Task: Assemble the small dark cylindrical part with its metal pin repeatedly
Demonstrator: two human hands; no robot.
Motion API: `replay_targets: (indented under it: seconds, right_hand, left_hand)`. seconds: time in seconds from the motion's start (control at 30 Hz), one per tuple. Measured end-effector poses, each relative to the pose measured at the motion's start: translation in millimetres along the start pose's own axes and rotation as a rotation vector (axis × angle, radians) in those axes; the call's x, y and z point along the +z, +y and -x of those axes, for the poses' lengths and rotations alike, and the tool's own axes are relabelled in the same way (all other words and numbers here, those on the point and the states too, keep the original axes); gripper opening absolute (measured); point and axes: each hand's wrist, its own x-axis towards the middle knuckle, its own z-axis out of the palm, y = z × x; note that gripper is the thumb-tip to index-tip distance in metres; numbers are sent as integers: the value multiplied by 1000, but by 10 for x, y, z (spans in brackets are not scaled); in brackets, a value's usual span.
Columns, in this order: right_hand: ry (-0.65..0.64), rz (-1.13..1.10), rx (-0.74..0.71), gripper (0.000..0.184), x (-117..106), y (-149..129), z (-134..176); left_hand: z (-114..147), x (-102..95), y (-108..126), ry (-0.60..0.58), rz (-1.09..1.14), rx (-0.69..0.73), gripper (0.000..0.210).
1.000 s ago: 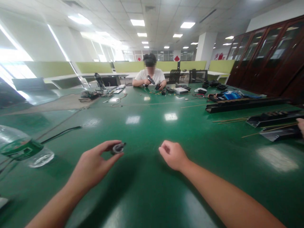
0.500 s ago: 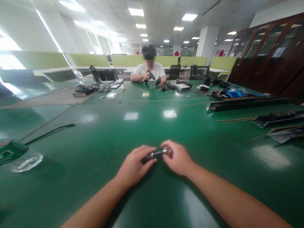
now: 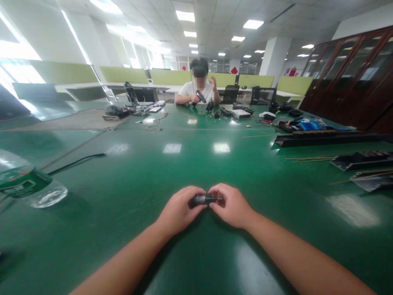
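Note:
Between my hands lies a small cylindrical tool [image 3: 201,199], dark and grey with a thinner metallic shaft toward the right; its exact kind cannot be made out. My left hand [image 3: 178,213] wraps its thumb and fingers round the thick end, hiding part of it. The thumb and fingertips of my right hand [image 3: 230,207] close round the thin end. Both hands are low over the green tabletop [image 3: 172,172], fingertips almost meeting, with the tool roughly level.
A clear plastic bottle [image 3: 46,196] with a green label lies at left, near a black cable [image 3: 76,163]. Black channel pieces [image 3: 331,138] and thin rods [image 3: 307,158] lie at right. Across the table a person [image 3: 198,92] holds a dark tool [image 3: 201,96], among small parts.
My hands have come closer together on the tool, the right one now covering more of its shaft. The view has shifted slightly left. The person opposite has raised one hand.

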Motion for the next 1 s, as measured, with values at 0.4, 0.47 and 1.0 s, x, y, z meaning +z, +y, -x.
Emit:
replay_targets:
  seconds: [0.4, 0.47, 1.0]
  right_hand:
    - [-33, 26, -62, 16, -22, -15, -17]
    - [-34, 20, -62, 16, -26, -8, -22]
    - [-33, 10, -58, 12, -43, -22, -39]
  left_hand:
    - [-10, 4, 36, -1, 7, 43, 17]
    - [-9, 6, 42, -3, 6, 40, 17]
    - [17, 37, 17, 14, 7, 6, 19]
